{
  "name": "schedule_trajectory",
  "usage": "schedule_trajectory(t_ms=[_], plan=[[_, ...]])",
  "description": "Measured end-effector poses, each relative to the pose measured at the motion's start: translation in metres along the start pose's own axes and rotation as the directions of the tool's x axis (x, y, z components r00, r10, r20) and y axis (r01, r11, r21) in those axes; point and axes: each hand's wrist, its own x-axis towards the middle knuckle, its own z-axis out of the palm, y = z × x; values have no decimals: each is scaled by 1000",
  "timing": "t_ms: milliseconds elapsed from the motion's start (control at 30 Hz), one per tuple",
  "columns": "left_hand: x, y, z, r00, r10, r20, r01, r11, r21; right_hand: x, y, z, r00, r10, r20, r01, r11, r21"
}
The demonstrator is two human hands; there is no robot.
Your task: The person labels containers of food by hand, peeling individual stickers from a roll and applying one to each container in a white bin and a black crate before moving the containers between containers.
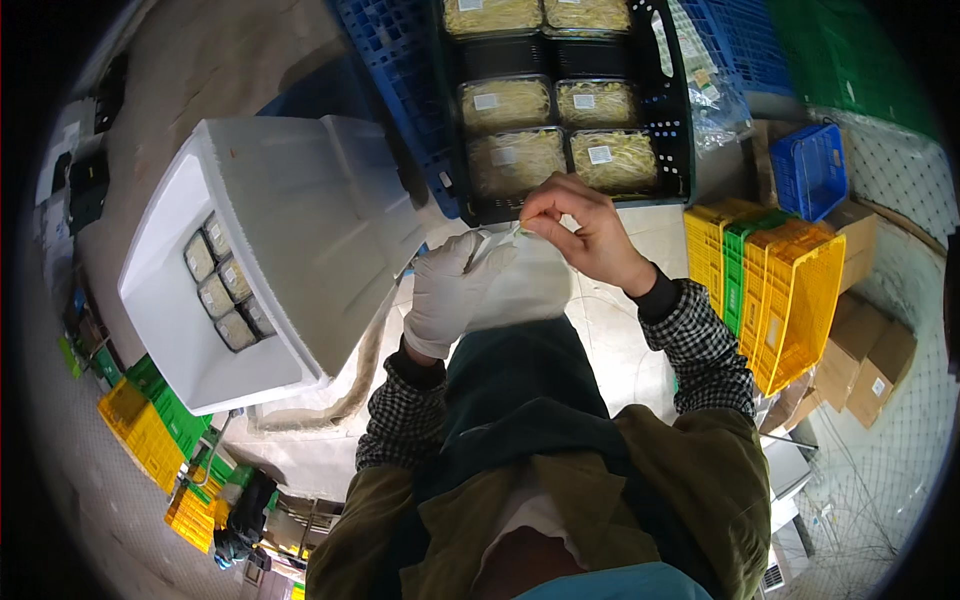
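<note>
My left hand (pixel 450 289), in a white glove, holds the edge of a pale translucent plastic bag (pixel 525 289) in front of my apron. My bare right hand (pixel 585 229) pinches at the bag's top edge with thumb and forefinger, near the left fingertips. Just beyond, a black crate (pixel 679 150) holds clear-lidded packs of bean sprouts (pixel 611 159), each with a label. At the left a white foam box (pixel 169 300) lies tilted with its mouth towards me, and several similar packs (pixel 234 330) sit deep inside it.
Blue plastic pallets or crates (pixel 390 67) stand beside and beyond the black crate. Stacked yellow crates (pixel 795 300), a blue basket (pixel 810 171) and cardboard boxes (pixel 862 360) are at the right. More yellow crates (pixel 142 420) stand at the lower left, near a person (pixel 246 514) in dark clothes.
</note>
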Motion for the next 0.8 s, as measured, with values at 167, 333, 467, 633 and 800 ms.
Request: schedule_trajectory(t_ms=[167, 333, 467, 633, 800], plan=[[3, -31, -14, 972, 232, -35, -215, 940, 266, -13, 97, -40, 881, 284, -379, -131, 915, 381], [2, -29, -29, 974, 226, -6, -216, 937, 274, -44, 199, -76, 776, 492, -395, -540, 842, -11], [-9, -19, -43, 984, 162, 81, -171, 978, 124, -34, 227, -73, 766, 506, -397, -624, 734, -269], [-10, -29, -48, 998, 62, 27, -63, 998, 27, -28, 241, -68, 761, 542, -357, -649, 618, -445], [-8, -22, -48, 997, 80, -15, -79, 996, 46, -18, 224, -72, 753, 563, -340, -649, 550, -526]])
